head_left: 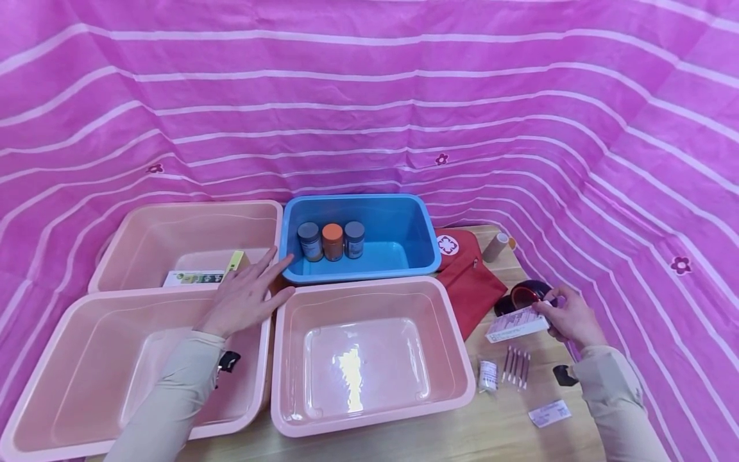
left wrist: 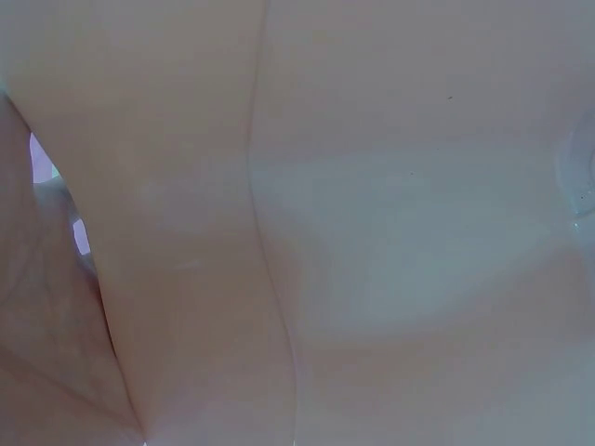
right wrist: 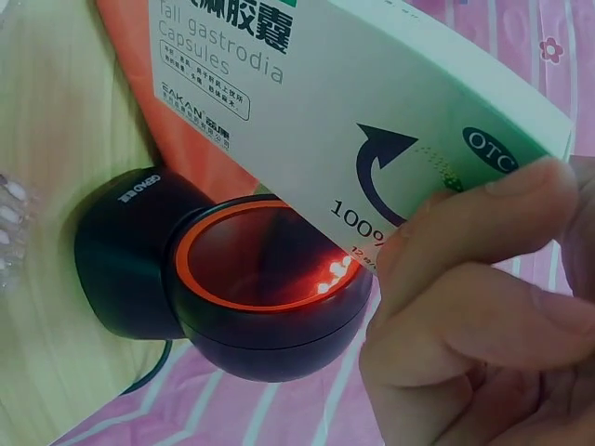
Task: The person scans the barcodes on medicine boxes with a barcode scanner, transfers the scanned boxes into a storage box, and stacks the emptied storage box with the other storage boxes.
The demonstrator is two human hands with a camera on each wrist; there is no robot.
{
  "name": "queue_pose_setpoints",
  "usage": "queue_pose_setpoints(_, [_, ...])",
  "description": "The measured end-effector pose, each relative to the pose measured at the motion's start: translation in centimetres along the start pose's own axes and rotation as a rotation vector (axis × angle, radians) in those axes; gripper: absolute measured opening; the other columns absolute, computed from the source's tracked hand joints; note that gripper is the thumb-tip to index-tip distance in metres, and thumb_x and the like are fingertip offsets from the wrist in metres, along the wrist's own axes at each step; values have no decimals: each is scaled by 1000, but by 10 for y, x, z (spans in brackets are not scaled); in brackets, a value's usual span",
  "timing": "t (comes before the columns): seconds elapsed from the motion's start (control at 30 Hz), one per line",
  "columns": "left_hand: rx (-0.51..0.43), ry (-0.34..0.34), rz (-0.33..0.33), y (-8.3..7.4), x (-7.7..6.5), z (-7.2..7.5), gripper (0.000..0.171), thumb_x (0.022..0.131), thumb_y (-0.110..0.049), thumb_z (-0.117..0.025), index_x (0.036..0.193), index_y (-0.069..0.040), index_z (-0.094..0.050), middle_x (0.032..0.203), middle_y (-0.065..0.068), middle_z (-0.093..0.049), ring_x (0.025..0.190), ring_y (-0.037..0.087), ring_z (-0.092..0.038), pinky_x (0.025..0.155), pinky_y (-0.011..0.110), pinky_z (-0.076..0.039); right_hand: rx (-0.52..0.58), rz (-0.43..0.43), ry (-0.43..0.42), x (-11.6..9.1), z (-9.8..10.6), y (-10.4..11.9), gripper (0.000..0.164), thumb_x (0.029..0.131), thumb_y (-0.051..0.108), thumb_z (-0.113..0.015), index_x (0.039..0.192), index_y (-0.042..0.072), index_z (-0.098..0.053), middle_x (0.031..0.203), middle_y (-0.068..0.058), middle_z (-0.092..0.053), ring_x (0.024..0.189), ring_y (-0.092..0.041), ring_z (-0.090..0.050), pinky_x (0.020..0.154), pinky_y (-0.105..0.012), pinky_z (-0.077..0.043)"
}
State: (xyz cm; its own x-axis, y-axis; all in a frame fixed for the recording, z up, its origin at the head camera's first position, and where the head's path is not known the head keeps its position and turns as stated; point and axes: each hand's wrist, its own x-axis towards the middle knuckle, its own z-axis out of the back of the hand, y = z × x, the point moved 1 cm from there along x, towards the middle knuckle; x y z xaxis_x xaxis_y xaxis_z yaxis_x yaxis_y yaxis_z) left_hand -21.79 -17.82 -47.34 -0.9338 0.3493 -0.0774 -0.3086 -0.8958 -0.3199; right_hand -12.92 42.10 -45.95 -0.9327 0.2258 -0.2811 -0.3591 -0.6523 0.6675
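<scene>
My right hand pinches one end of a flat medicine box between thumb and fingers. In the right wrist view this capsule box is white and green with an OTC mark. It is held close over a black desktop barcode scanner, whose round window is ringed in glowing orange-red. My left hand lies with spread fingers over the rims where the bins meet, and holds nothing. Below it is the front-left pink bin. Its pale inner wall fills the left wrist view, with part of the palm at the edge.
A blue bin holds three capped jars. Boxes lie in the rear-left pink bin; another pink bin stands front centre. At right are a red pouch, a bandage roll, swabs and a small packet.
</scene>
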Motion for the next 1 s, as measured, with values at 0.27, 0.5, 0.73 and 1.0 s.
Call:
queue_pose_setpoints(0.27, [3, 3, 1, 1, 0, -1, 79, 97, -72, -42, 165, -37, -19, 174, 5, -9, 153, 52, -21, 119, 75, -11, -8, 32, -15, -1, -2, 22, 34, 97, 23, -64, 112, -1, -46, 61, 2, -57, 47, -11, -54, 44, -28, -49])
queue_pose_setpoints(0.5, [-5, 6, 2, 1, 1, -1, 79, 97, -72, -43, 165, -37, -20, 174, 6, -9, 152, 53, -22, 119, 76, -10, -50, 229, -94, -3, 9, 79, 38, 99, 18, -65, 120, -7, -46, 71, -3, -65, 49, -10, -56, 42, -27, -50])
queue_pose_setpoints(0.73, [-5, 10, 6, 2, 1, 0, 79, 97, -73, -42, 165, -37, -19, 174, 7, -8, 153, 52, -22, 118, 76, -10, 63, 363, -89, -1, 2, 154, 38, 98, 22, -70, 119, 1, -47, 65, 10, -64, 49, -4, -57, 41, -26, -47])
queue_pose_setpoints(1.0, [-6, -1, 3, 1, 1, -1, 79, 97, -73, -43, 164, -37, -21, 174, 7, -11, 152, 53, -23, 119, 75, -10, 115, 440, 30, 6, -29, 229, 35, 98, 20, -69, 119, 4, -47, 92, -19, -73, 66, -9, -70, 53, -28, -57])
